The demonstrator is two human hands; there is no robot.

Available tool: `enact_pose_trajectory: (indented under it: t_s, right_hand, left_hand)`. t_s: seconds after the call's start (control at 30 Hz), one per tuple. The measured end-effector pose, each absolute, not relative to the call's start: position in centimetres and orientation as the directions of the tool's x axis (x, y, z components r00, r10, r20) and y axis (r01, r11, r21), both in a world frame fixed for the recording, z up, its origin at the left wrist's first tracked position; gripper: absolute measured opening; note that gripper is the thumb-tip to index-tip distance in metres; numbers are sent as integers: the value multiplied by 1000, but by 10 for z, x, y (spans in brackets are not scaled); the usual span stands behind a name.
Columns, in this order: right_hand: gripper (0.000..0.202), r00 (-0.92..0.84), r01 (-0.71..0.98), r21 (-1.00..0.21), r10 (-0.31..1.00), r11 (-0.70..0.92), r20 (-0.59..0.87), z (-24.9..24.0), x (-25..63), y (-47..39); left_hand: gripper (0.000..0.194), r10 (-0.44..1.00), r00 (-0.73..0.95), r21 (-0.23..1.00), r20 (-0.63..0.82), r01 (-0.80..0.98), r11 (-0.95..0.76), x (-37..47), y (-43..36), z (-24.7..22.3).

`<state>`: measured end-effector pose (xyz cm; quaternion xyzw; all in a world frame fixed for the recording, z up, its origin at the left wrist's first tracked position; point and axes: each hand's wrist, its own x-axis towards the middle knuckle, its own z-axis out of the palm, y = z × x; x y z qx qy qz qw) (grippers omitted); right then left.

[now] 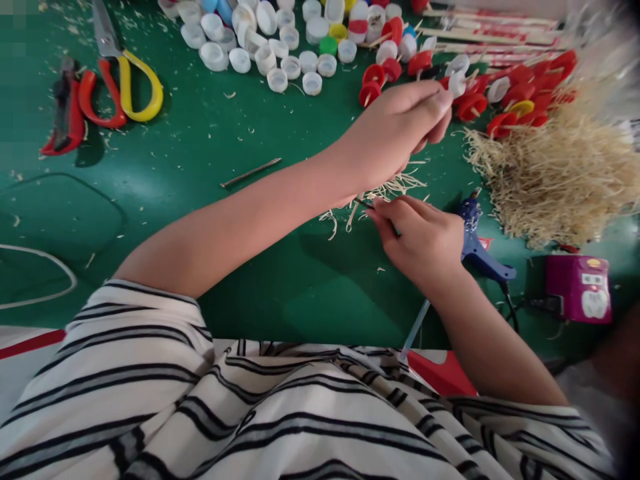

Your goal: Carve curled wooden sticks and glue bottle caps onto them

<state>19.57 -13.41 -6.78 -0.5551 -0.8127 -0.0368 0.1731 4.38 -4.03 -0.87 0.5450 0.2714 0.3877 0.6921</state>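
My left hand [410, 123] stretches across to the upper right, its thumb and fingers pinched together at a small white bottle cap [457, 85] beside the red caps. Lower down, my right hand [423, 233] is closed around a thin dark metal rod [364, 203]; its fingers hide most of the rod. Loose pale straw-like strands [395, 187] lie on the green table [300, 287] between and under my hands. Red caps with thin wooden sticks through them [520, 100] are heaped to the right of my left hand.
A pile of shredded strands [560, 173] sits at right, near a blue glue gun [480, 247] and a purple box [579, 288] with a cord. White caps [270, 40] crowd the back. Scissors [123, 80], red-handled cutters [65, 107] and a metal rod [251, 172] lie left.
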Motion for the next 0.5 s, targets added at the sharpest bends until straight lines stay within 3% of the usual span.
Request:
enact_pose_trajectory:
  t_s: [0.1,0.33,0.5]
  right_hand:
    - [32,-325,909,-153,890,387,319,-68,196,-133]
    - [36,-453,878,-102,880,468,142,-73,194,-140]
    - [34,-383,899,-124,891,420,244,-65,193,-135]
  left_hand:
    - [43,842,539,981,21,-174,87,45,-38,-11]
    - [52,864,503,996,2,-79,44,47,-42,-8]
    - [45,865,501,997,-27,-50,60,47,-42,-5]
